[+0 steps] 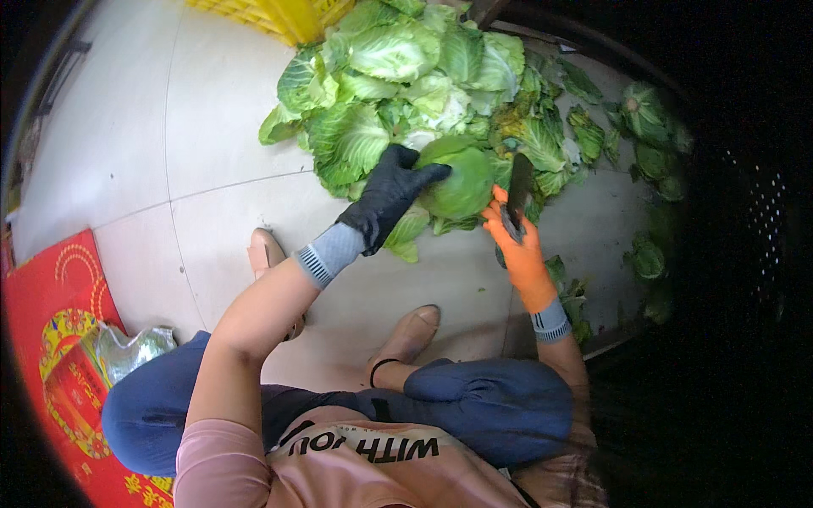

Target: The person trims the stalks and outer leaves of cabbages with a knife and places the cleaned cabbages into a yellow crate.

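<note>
A round green cabbage head (458, 178) is held over a pile of loose outer cabbage leaves (394, 54) on the tiled floor. My left hand (395, 193), in a black glove with a grey cuff, grips the cabbage from its left side, thumb across its front. My right hand (517, 244), in an orange glove, is closed around the handle of a knife (521, 181) with a broad dark blade pointing up and away. Its fingertips are close to the cabbage's lower right side; whether they touch it is unclear.
A yellow plastic crate (273, 16) stands beyond the leaves. Whole cabbages (646, 114) lie along the right, partly in shadow. At the lower left are a red printed box or sheet (57, 267) and a clear plastic bag (136, 349). My feet rest on the floor nearby.
</note>
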The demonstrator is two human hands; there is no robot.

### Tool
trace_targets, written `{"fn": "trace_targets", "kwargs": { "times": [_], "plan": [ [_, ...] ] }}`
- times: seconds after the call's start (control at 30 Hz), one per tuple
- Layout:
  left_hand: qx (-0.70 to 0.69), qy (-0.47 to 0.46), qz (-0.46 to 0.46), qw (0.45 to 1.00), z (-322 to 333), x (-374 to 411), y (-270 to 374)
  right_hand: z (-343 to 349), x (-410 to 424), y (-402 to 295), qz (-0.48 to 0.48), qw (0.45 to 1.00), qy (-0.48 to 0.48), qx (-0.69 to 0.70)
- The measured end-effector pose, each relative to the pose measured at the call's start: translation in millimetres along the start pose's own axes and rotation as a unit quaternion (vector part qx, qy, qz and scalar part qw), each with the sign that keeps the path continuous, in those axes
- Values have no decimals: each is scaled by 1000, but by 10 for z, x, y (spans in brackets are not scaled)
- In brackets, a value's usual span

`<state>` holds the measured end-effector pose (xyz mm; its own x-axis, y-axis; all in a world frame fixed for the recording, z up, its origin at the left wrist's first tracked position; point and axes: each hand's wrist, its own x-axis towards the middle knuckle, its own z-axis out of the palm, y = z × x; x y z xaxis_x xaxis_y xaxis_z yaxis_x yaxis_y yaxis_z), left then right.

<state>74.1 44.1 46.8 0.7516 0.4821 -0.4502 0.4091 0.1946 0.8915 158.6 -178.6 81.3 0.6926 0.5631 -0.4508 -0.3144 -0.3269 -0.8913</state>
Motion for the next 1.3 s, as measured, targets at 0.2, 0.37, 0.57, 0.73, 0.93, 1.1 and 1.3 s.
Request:
{"fn": "trace_targets", "kwargs": {
  "times": [0.2, 0.37, 0.57, 0.73, 0.93, 1.1, 1.3],
  "plan": [
    [502, -212, 316, 777, -277, -255, 182, -165, 64, 5, 164, 983, -66, -54],
    [448, -137, 257, 845, -340, -313, 9, -1, -256, 236, 148, 988, -53, 10],
    [338, 13, 15, 941, 44, -418, 146, 105, -381, 459, -93, 955, 105, -262],
    [296, 75, 41, 951, 10, -464, -173, 203, -289, 357, -91, 923, 129, -351],
    [261, 71, 31, 962, 82, -442, -99, 168, -16, 425, -161, 846, 70, -503],
    [294, 63, 20, 953, 95, -400, -19, 123, 16, 292, -142, 788, 26, -599],
    [292, 73, 17, 953, 137, -310, 2, 210, 155, 291, -135, 775, 18, -617]
  ]
}}
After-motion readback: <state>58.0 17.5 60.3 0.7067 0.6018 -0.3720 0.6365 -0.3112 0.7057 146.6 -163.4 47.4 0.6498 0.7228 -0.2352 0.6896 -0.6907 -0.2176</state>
